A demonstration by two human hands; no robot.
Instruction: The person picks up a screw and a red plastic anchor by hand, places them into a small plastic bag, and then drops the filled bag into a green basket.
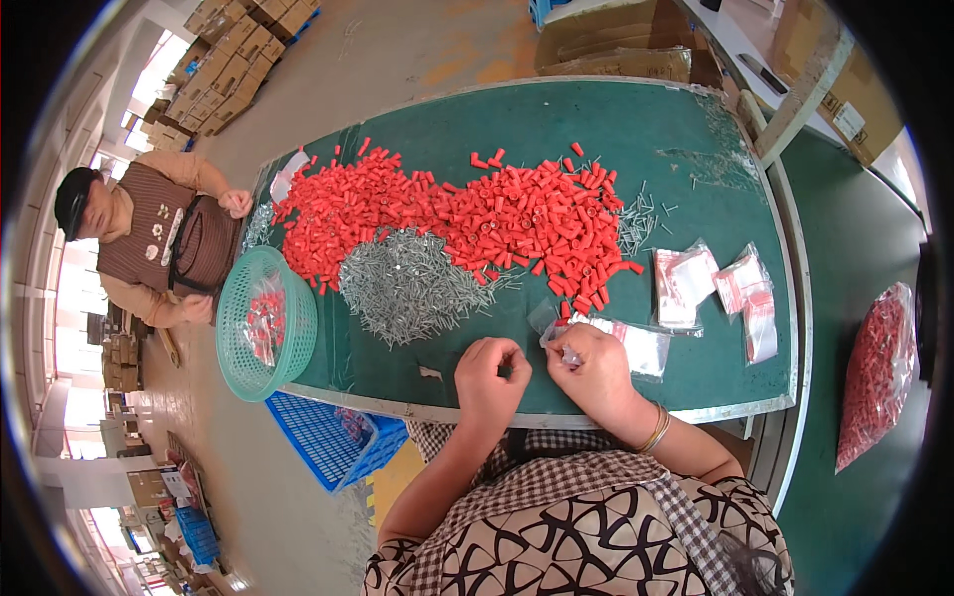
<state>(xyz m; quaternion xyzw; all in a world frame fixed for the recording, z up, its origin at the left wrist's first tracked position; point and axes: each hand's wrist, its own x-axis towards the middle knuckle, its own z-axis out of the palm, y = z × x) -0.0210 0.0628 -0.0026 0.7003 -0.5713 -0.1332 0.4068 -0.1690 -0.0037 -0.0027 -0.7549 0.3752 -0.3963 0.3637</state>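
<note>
Plastic bag (570, 356) sits half-hidden in right fingers (576, 337); left fingers (494, 349) curl, any contents unclear.

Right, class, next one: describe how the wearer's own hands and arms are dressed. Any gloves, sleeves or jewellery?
The left hand and right hand have no gloves. Thin gold-coloured bangles circle the right wrist; none shows on the left. Both forearms are bare, below beige sleeves printed with bold black curved lines.
</note>
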